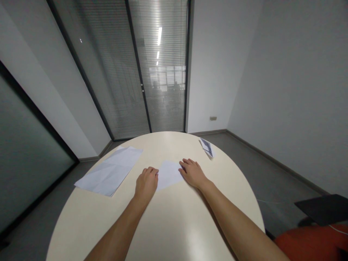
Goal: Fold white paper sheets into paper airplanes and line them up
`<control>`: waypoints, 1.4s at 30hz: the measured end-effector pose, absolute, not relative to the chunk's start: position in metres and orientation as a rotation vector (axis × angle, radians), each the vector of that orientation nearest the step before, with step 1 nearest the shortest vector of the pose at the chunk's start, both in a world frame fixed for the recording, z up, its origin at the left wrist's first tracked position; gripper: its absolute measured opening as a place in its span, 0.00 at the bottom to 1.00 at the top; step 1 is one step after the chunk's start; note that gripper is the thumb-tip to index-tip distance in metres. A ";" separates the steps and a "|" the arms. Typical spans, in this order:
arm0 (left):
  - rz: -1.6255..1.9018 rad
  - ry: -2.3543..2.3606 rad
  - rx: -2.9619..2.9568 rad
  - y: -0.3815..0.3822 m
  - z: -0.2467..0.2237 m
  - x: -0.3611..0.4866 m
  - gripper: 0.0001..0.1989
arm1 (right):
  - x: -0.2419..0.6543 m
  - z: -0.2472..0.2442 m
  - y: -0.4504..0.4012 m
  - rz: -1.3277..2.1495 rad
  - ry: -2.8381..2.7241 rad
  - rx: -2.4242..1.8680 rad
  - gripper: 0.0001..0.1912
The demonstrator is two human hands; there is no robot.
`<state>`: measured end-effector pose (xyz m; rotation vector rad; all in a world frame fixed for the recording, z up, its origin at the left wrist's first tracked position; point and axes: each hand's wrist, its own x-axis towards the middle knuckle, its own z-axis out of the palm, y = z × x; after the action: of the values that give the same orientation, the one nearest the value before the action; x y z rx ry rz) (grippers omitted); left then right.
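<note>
Hands: two pictured, a left hand (146, 182) and a right hand (193, 174)
Small paper (169, 175): one
Large creased paper (112, 170): one, any layers too unclear to count
Folded paper (207, 148): one
Round table (168, 221): one
Blind-covered glass panels (108, 72): two at the table's far side
Wall plate (213, 118): one
Red item (307, 243): one, partly seen
Flat black object (324, 208): one
</note>
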<state>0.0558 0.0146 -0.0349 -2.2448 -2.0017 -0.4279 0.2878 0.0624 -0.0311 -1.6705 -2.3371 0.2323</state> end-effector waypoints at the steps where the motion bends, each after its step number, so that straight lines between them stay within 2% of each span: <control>1: -0.417 -2.014 -2.227 0.014 -0.034 0.056 0.12 | 0.288 -0.031 0.063 0.224 -2.325 -1.671 0.20; 26: -0.429 -2.046 -2.218 0.015 -0.039 0.053 0.12 | 0.291 -0.027 0.067 0.207 -2.208 -1.712 0.17; 42: -0.472 -2.039 -2.239 0.013 -0.037 0.054 0.11 | 0.293 -0.029 0.070 0.239 -2.219 -1.679 0.18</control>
<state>0.0535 0.0135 -0.0370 -2.2386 -2.0394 -0.4721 0.2925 0.0703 -0.0286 -1.6786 -2.2187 0.2389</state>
